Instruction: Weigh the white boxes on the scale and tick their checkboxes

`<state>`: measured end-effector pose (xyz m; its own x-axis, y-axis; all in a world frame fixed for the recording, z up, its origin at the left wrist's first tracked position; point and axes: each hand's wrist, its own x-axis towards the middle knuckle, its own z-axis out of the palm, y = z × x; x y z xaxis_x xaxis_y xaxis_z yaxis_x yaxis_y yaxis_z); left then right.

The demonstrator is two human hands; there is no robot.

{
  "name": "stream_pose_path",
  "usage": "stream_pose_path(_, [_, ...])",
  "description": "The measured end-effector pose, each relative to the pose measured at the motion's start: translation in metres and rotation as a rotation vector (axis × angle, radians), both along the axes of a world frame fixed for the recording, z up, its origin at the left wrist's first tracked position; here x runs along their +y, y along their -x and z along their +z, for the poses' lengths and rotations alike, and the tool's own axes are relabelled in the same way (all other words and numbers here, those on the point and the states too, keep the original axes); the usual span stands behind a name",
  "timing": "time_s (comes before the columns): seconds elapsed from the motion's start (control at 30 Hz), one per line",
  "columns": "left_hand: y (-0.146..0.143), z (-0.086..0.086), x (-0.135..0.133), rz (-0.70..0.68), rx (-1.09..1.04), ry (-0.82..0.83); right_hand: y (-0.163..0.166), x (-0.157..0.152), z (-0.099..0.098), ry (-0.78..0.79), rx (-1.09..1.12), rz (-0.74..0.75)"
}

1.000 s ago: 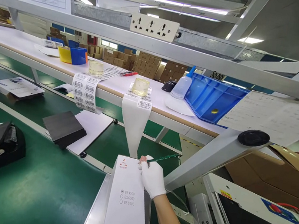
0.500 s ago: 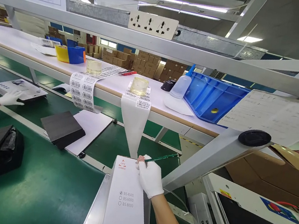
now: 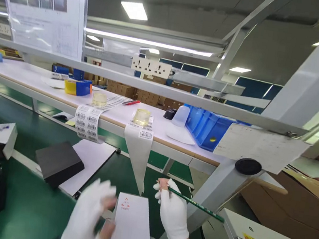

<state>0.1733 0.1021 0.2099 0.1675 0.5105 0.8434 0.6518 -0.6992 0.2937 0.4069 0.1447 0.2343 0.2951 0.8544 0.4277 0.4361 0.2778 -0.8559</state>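
My right hand (image 3: pixel 173 215), in a white glove with the fingertips cut away, pinches a green pencil (image 3: pixel 197 206) between thumb and forefinger. The pencil slants away to the right, its far end out over the white frame post (image 3: pixel 218 184). My left hand (image 3: pixel 89 219), also gloved, is a blur at the left edge of a tall white box (image 3: pixel 133 227). Its fingers look loosely spread against the box's side, but with that much smear I cannot tell whether it grips the box or only brushes it.

The box stands between my two hands, low in the middle of the view, over the green conveyor belt (image 3: pixel 29 208). Its near face is plain white card, with a small red mark near the top. Lower down are three printed model lines with round tick circles, the first one apparently ticked. The lettering is too soft to read.

What I think could go wrong: my left hand is moving fast beside a tall, narrow box, so a knock could tip it or slide it. The pencil sits close to the clean card and could leave a stray mark. A white label strip (image 3: pixel 137 156) hangs from the shelf (image 3: pixel 174 143) just behind the box, and my right hand could snag it.
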Motion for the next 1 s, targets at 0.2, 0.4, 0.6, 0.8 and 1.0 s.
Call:
stream_pose_path(0.2, [-0.017,0.118,0.147,0.209,-0.062,-0.126,0.009,0.036,0.085,-0.669,-0.676,-0.115])
stream_pose_path(0.4, [-0.019,0.119,0.178,0.199,0.019,-0.136,0.019,0.073,0.114,-0.646,-0.982,-0.229])
stream_pose_path(0.6, [-0.018,0.109,0.178,0.216,0.036,-0.170,0.025,0.084,0.114,-0.673,-1.086,-0.284])
stream_pose_path(0.8, [-0.009,0.124,0.171,0.172,0.145,-0.093,0.029,0.049,0.094,-0.840,-0.895,-0.037])
stream_pose_path(1.0, [0.009,0.050,0.082,0.061,0.204,0.058,-0.011,-0.003,-0.003,-0.102,-0.257,-0.047])
